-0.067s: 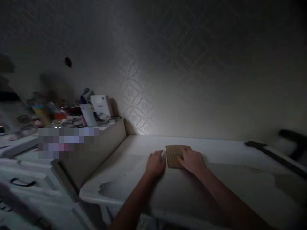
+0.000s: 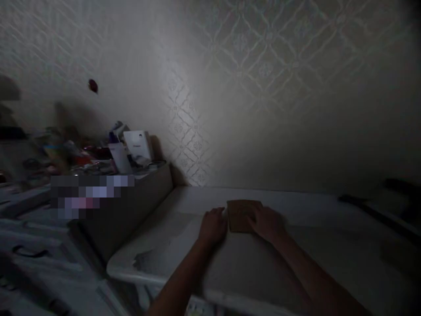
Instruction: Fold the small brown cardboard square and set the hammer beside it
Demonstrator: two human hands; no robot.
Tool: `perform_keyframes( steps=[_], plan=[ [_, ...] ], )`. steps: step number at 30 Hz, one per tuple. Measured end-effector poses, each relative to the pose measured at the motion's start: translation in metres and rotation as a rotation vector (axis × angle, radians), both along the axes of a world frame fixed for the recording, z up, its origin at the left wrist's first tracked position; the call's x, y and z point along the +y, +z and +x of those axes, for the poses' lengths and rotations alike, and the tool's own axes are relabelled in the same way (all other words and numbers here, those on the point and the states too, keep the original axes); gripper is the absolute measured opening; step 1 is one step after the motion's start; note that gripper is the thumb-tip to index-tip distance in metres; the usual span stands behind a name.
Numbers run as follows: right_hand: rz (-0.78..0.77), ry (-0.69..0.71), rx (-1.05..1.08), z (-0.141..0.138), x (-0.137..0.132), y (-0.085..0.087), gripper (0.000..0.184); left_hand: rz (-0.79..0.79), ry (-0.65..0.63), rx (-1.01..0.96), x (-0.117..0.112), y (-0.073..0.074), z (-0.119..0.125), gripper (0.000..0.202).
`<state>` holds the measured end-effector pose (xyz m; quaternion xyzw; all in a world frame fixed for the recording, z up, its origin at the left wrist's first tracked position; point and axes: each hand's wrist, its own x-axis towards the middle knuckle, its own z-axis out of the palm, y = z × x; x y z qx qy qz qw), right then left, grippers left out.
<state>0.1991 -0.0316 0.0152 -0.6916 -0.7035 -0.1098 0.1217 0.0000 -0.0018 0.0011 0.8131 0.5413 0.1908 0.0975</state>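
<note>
From the head view, we saw a brown cardboard piece [image 2: 242, 215] lying flat on the pale tabletop [image 2: 296, 263] near the wall. The left hand [image 2: 213, 227] rested open beside it, touching its edge; the right hand [image 2: 268, 224] lay open across its right side.

Matt brown cardboard piece [image 2: 243, 215] – on a smooth, pale tabletop [image 2: 204, 263] with chipped finish; embossed, faintly sheeny wallpaper [image 2: 263, 66].

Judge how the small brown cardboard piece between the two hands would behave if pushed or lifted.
The cardboard piece lies flat and thin on the white tabletop, so it would probably slide rather than tip or roll. Its straight edges suggest some stiffness, and it looks light for its size. The left hand and right hand flank it; grip is unclear in the dim light.
</note>
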Motion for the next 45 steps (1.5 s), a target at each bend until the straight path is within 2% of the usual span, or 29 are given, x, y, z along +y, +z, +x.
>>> perform_keyframes(
  steps=[5,9,13,16,19,23,26,29,33,36,40,45],
  plan=[
    [0.054,0.051,0.103,0.015,0.008,-0.014,0.045,0.002,-0.046,-0.012,-0.001,0.004,0.002,0.049],
    [0.102,0.152,0.214,0.019,0.016,-0.023,0.048,0.002,-0.181,-0.056,0.013,0.009,0.012,0.046],
    [0.093,0.260,0.288,0.023,0.020,-0.030,0.051,-0.111,-0.246,0.072,0.039,0.026,0.025,0.028],
    [0.090,0.276,0.328,0.025,0.020,-0.031,0.050,-0.208,-0.245,0.147,0.059,0.042,0.030,0.017],
    [0.078,0.274,0.333,0.025,0.020,-0.031,0.049,-0.255,-0.301,0.182,0.073,0.050,0.033,0.015],
    [0.064,0.248,0.325,0.025,0.021,-0.032,0.048,-0.282,-0.323,0.209,0.080,0.050,0.033,0.015],
    [0.088,0.257,0.338,0.025,0.021,-0.036,0.046,-0.303,-0.340,0.083,0.080,0.046,0.027,0.019],
    [0.096,0.251,0.340,0.026,0.022,-0.039,0.044,-0.256,-0.239,-0.061,0.082,0.041,0.018,0.020],
    [0.096,0.247,0.346,0.029,0.023,-0.042,0.042,-0.102,0.149,-0.067,0.092,0.030,0.004,0.017],
    [0.104,0.261,0.348,0.030,0.023,-0.043,0.041,-0.061,0.346,-0.080,0.099,0.020,-0.008,0.020],
    [0.093,0.244,0.335,0.031,0.024,-0.044,0.039,-0.017,0.447,-0.078,0.103,0.012,-0.019,0.024],
    [0.115,0.264,0.331,0.032,0.025,-0.045,0.037,0.023,0.461,-0.012,0.107,0.007,-0.023,0.032]
  ],
)
